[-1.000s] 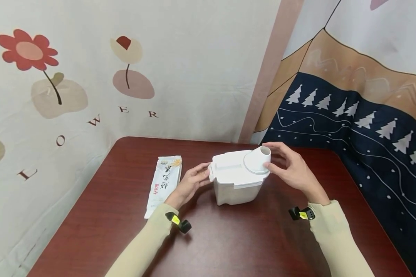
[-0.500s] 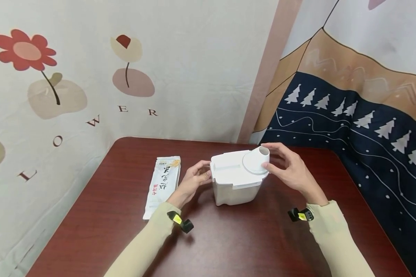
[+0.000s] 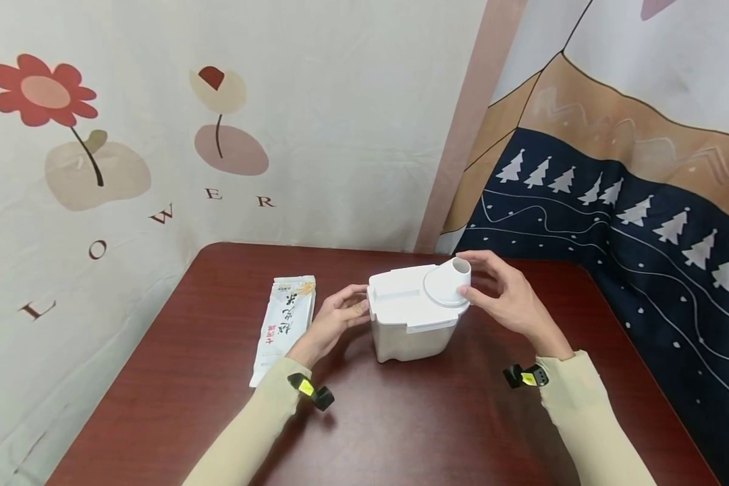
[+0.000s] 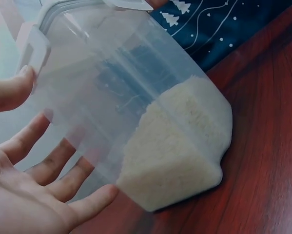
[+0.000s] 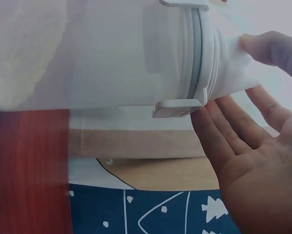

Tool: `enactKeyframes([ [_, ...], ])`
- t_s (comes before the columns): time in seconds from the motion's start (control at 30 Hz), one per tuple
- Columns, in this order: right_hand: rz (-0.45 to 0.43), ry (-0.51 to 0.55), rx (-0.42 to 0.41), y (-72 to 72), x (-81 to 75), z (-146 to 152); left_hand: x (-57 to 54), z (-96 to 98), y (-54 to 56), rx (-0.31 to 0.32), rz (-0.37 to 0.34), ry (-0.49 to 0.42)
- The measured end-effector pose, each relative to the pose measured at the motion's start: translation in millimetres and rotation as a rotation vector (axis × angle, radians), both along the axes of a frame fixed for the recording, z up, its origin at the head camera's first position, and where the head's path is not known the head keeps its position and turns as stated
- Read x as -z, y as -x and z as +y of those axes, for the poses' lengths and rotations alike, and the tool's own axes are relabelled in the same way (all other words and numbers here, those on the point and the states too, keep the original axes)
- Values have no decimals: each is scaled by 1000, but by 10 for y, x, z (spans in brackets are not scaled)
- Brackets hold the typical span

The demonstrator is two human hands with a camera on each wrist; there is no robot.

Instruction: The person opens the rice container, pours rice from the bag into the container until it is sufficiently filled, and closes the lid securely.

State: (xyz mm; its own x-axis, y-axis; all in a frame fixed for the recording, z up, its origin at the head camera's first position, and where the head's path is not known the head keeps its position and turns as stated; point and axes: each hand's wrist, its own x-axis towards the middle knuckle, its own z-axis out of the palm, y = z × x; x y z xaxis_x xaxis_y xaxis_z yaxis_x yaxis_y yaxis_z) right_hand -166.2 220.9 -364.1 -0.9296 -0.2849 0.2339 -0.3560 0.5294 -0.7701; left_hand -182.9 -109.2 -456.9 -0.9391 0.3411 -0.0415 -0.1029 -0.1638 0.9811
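A clear-walled rice storage container (image 3: 413, 341) with a white lid (image 3: 401, 287) stands on the table, partly filled with rice (image 4: 170, 146). My left hand (image 3: 334, 320) is at its left end. In the left wrist view the thumb touches the white side latch (image 4: 36, 51), and the spread fingers rest along the container's wall. My right hand (image 3: 507, 293) holds the white spout (image 3: 452, 280) at the lid's right end, its thumb on the near side and its fingers round the far side. Another latch (image 5: 177, 107) shows beside the right fingers.
A white printed rice packet (image 3: 285, 320) lies flat on the dark red table (image 3: 401, 425), left of the container. Patterned cloth (image 3: 340, 121) hangs behind the table and along its right side.
The left end latch, sticking out a second ago, now lies against the container, with my left thumb at it. My right hand keeps its place on the spout. The view shifts slightly.
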Motion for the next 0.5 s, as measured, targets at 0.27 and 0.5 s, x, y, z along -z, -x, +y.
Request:
enactKeyframes([
  [0.27,15,-32,-24,-14,1,77,-90,-177,-48,18,86,12],
  [0.5,65,-107,47,-29,26,197,-193,-541,-83,-87,344,258],
])
